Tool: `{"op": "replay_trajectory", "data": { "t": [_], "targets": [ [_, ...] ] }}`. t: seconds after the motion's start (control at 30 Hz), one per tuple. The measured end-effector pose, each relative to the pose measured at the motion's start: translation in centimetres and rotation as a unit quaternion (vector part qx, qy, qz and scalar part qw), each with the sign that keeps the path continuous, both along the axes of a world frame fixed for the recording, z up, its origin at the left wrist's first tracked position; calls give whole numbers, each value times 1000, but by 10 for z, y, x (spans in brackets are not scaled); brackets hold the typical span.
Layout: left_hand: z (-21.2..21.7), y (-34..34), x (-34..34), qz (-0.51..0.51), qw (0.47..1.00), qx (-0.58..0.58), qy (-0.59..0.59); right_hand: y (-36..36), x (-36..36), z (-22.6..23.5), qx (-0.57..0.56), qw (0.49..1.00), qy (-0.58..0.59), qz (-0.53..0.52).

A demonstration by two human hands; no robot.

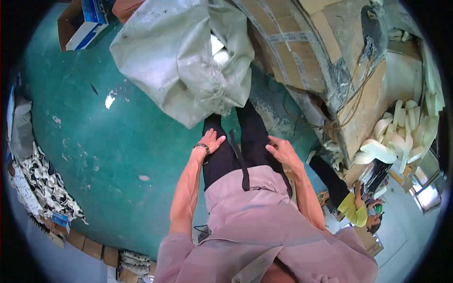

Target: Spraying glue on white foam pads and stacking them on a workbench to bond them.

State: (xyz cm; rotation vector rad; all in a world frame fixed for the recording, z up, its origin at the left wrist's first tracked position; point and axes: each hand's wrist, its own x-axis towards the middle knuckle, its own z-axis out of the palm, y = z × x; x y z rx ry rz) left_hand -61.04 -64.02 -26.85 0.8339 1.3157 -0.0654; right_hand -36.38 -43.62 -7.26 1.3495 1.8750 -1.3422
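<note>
My left hand [213, 140], with a dark bracelet at the wrist, lies on the thigh of my black trousers [222, 165], its fingers stretched out and its thumb apart. On the other side my right hand [281, 150] rests by my right thigh. Its fingers are loosely bent and apart, and nothing shows in them. Just ahead of both hands a big pale woven sack [174, 56] stands against my lower legs and hides my feet. White pieces [219, 51] show through a gap in it. Neither hand touches the sack. A dark strap [240, 165] hangs from my waist.
To the right stands a bulky cardboard-covered block [302, 52] with loose cords [361, 92]. Beyond it are piled cream curved pieces [401, 137] and a person in a yellow top [353, 210]. At left lie heaped white-and-black pieces [47, 181]; a blue-white box [87, 35] sits upper left.
</note>
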Motion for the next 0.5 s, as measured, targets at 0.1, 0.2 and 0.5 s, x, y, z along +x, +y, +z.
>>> {"op": "replay_trajectory", "data": {
  "t": [0.1, 0.2, 0.5],
  "targets": [
    [-27, 15, 0, 91, 987, 24, 128, 30, -23, -30, 8, 999, 23, 48],
    [-10, 70, -15, 49, 993, -49, 96, 67, -55, -69, 17, 995, 47, 88],
    [30, 223, -67, 437, 825, 312, 175, 91, -197, -280, -112, 985, 128, -39]
  ]
}}
